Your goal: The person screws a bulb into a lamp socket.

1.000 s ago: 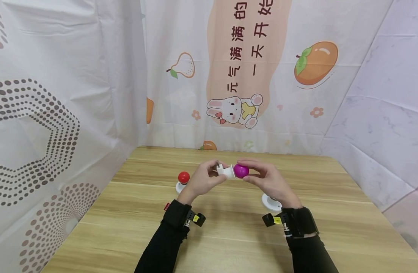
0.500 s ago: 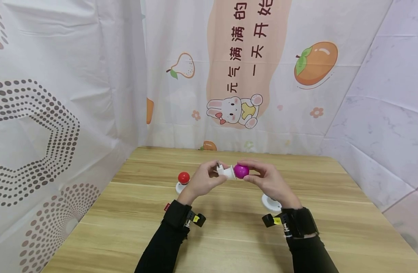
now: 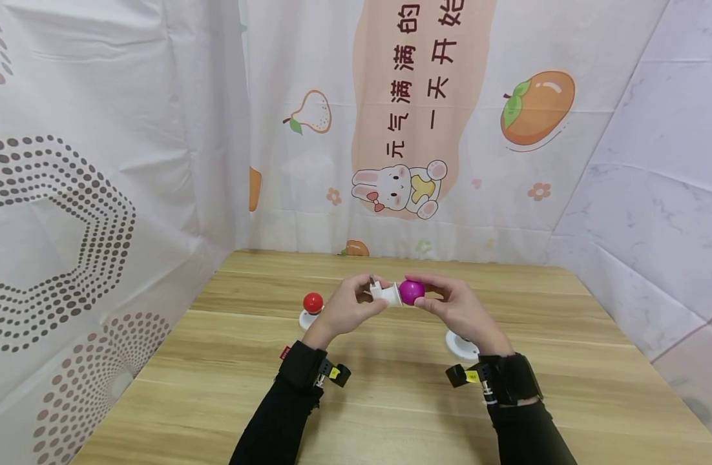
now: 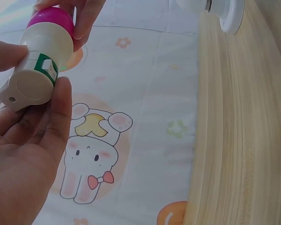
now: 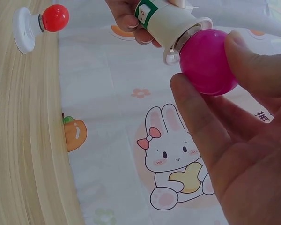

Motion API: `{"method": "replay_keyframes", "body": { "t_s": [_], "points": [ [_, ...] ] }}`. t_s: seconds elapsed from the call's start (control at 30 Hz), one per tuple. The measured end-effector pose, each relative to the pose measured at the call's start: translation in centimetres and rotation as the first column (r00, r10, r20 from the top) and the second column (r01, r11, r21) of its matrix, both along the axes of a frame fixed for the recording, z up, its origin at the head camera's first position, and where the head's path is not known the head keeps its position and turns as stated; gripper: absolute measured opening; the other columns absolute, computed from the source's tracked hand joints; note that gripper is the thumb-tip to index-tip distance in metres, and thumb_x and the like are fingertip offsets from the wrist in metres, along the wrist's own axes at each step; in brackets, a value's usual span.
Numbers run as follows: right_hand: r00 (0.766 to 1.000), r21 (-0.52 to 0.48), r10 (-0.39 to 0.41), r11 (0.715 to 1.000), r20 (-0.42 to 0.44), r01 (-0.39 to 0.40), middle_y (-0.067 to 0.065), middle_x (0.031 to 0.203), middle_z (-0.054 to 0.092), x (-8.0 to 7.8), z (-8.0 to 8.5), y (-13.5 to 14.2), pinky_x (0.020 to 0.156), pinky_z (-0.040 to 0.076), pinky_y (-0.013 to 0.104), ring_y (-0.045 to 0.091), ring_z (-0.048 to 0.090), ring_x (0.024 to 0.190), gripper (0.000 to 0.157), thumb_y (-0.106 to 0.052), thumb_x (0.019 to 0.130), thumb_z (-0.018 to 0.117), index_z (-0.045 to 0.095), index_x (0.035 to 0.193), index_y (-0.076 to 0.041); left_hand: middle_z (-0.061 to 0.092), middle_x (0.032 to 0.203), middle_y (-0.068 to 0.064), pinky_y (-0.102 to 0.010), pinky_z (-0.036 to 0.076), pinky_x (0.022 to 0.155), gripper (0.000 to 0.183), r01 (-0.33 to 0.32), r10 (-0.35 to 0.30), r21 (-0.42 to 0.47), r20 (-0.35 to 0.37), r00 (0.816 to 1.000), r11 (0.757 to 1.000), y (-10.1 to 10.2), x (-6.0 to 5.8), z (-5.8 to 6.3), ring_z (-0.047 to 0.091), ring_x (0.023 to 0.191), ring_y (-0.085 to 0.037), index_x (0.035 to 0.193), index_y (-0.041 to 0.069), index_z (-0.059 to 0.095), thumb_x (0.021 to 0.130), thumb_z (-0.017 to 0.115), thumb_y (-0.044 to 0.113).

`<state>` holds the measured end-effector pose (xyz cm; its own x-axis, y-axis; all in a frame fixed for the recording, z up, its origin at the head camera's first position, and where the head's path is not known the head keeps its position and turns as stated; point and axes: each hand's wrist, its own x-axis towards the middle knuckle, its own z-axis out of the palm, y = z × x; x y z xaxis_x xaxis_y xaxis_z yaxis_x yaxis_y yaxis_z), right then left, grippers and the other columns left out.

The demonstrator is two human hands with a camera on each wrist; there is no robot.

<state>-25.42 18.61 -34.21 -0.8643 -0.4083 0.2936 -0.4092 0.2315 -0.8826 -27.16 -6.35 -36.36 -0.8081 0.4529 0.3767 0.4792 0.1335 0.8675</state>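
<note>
Above the table my left hand (image 3: 349,303) grips a white plug-in lamp socket (image 3: 386,294) with a metal prong. A green-framed switch (image 4: 48,68) shows on its side in the left wrist view. The fingers and thumb of my right hand (image 3: 457,307) hold a magenta light bulb (image 3: 411,292) against the socket's mouth. In the right wrist view, a strip of the metal screw base (image 5: 187,37) shows between the bulb (image 5: 208,63) and the socket's rim; the rest of the base is hidden inside.
On the wooden table (image 3: 385,413), a red bulb (image 3: 313,302) stands in a round white lamp holder (image 3: 307,320) beyond the left wrist. Another white lamp holder (image 3: 462,347) is partly hidden behind the right wrist. A printed curtain (image 3: 309,161) hangs at the table's back edge.
The right thumb has shifted slightly on the magenta bulb. Both arms and the socket stay in nearly the same place.
</note>
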Motion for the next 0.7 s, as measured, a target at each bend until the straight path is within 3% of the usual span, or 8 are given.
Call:
{"method": "replay_keyframes", "body": {
  "t_s": [0.2,0.7],
  "points": [
    [1.0,0.017,-0.01,1.0,-0.009,0.01,0.013,0.139,0.061,0.01,0.04,-0.03,0.089,0.056,0.028,0.034,0.061,0.119,0.042,-0.009,0.098,0.067,0.062,0.139,-0.008,0.065,0.117,-0.015,-0.029,0.057,0.081,0.029,0.007,-0.007,0.006,0.002,1.0,1.0,0.02,0.01,0.02,0.064,0.091,-0.02,0.12,-0.001,0.065,0.093,0.07,0.009],
    [1.0,0.029,-0.004,1.0,-0.027,0.005,0.015,0.135,0.063,-0.01,0.11,0.05,0.089,0.056,0.027,0.034,0.062,0.115,0.041,-0.009,0.098,0.066,0.061,0.139,-0.005,0.066,0.116,-0.012,-0.031,0.057,0.081,0.026,-0.013,0.013,-0.017,-0.022,1.0,1.0,0.28,0.09,-0.08,0.065,0.091,-0.02,0.118,0.002,0.065,0.094,0.07,0.011]
  ]
}}
